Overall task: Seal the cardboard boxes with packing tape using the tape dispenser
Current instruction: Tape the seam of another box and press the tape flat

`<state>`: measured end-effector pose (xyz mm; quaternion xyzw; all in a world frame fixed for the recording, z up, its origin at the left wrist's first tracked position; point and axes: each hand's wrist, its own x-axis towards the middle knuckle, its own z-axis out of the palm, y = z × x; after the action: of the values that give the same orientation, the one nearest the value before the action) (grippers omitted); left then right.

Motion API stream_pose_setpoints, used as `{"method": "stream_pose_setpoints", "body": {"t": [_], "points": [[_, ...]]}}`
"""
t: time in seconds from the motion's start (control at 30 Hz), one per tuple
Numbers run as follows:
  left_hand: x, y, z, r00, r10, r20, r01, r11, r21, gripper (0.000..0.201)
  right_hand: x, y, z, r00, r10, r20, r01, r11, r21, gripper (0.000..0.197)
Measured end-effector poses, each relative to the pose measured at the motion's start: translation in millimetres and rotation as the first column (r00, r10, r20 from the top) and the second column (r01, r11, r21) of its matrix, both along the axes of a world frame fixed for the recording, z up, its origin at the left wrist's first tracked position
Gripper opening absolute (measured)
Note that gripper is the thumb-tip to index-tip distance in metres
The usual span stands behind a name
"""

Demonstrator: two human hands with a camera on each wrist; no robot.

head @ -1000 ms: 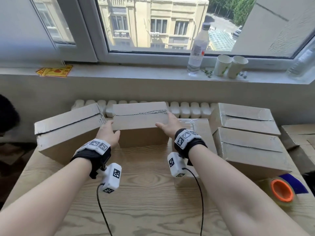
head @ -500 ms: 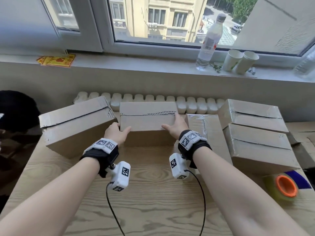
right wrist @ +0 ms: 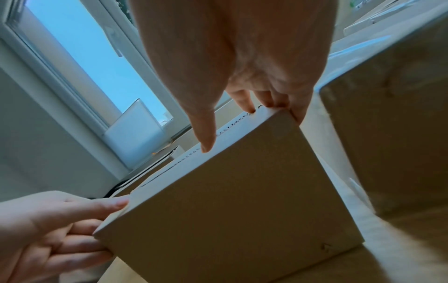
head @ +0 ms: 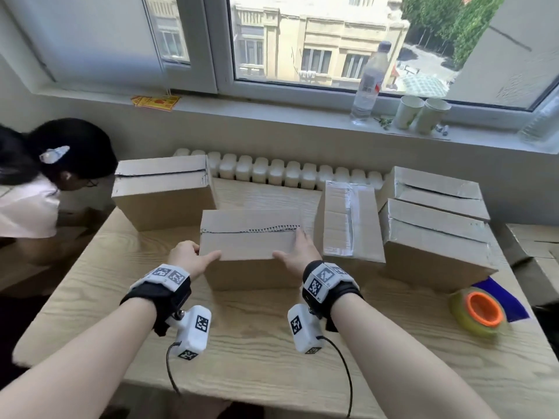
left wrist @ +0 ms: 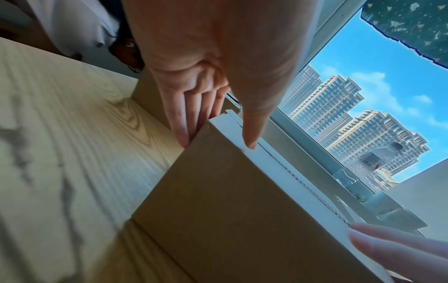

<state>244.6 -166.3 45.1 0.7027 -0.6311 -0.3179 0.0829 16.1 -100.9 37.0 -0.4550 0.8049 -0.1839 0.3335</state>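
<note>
Both hands clasp one unsealed cardboard box (head: 251,237) on the wooden table (head: 257,343): left hand (head: 189,258) gripping its left end, right hand (head: 298,252) its right. Tape dispenser (head: 478,313) lies well right of that grip; uneven pulling could likely skew the flap seam or nudge the taped box (head: 348,219) alongside.

Plain brown cardboard box (head: 248,246) with a black zigzag seam, pale wood-grain table (head: 242,352), yellowish tape roll (head: 478,316) with an orange core, black-and-white checker tags on black wristbands (head: 163,293).
</note>
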Motion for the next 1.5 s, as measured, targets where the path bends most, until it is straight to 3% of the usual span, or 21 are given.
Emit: {"method": "stream_pose_setpoints", "body": {"t": [0.23, 0.5, 0.67, 0.83, 1.0, 1.07, 1.17, 1.27, 1.37, 1.5], "points": [[9.8, 81.2, -3.5, 0.998, 0.032, -0.062, -0.031, 0.999, 0.006, 0.068, 7.9, 84.4, -2.4, 0.996, 0.086, -0.032, -0.086, 0.996, -0.006, 0.092], [-15.2, 109.0, 0.0, 0.984, -0.172, -0.035, 0.174, 0.982, 0.076, 0.078, -13.8, 152.2, -0.5, 0.997, 0.006, -0.076, -0.008, 1.0, -0.031, 0.097], [-26.8, 112.3, 12.0, 0.947, -0.32, -0.037, 0.323, 0.939, 0.119, 0.066, -17.7, 180.6, 1.5, 0.992, -0.055, -0.111, 0.049, 0.997, -0.052, 0.094], [-29.9, 101.0, 2.9, 0.922, -0.375, -0.101, 0.385, 0.915, 0.12, 0.087, -14.8, 189.6, -0.4, 0.987, -0.111, -0.114, 0.102, 0.992, -0.078, 0.091], [-39.1, 83.6, -14.8, 0.921, -0.369, -0.126, 0.382, 0.919, 0.102, 0.128, -24.6, 180.8, 0.1, 0.981, -0.171, -0.088, 0.163, 0.982, -0.091, 0.089], [-44.4, 90.1, -5.3, 0.907, -0.415, -0.066, 0.418, 0.907, 0.046, 0.124, -27.9, 182.4, 0.1, 0.983, -0.161, -0.086, 0.153, 0.984, -0.096, 0.088], [-57.9, 102.1, 3.5, 0.826, -0.555, 0.097, 0.562, 0.822, -0.094, 0.104, -35.5, 190.7, -0.2, 0.982, -0.156, -0.107, 0.143, 0.982, -0.122, 0.081], [-81.7, 115.8, 3.5, 0.652, -0.695, 0.302, 0.748, 0.655, -0.108, 0.087, -54.8, 202.0, -0.9, 0.968, -0.222, -0.121, 0.203, 0.968, -0.148, 0.073], [-112.3, 133.4, 3.5, 0.502, -0.746, 0.438, 0.853, 0.51, -0.11, 0.078, -88.4, 214.6, -2.8, 0.947, -0.289, -0.139, 0.274, 0.955, -0.118, 0.067], [-150.4, 150.3, -1.7, 0.415, -0.793, 0.447, 0.904, 0.417, -0.098, 0.08, -146.1, 230.1, -9.0, 0.913, -0.352, -0.206, 0.346, 0.936, -0.063, 0.064]]}}
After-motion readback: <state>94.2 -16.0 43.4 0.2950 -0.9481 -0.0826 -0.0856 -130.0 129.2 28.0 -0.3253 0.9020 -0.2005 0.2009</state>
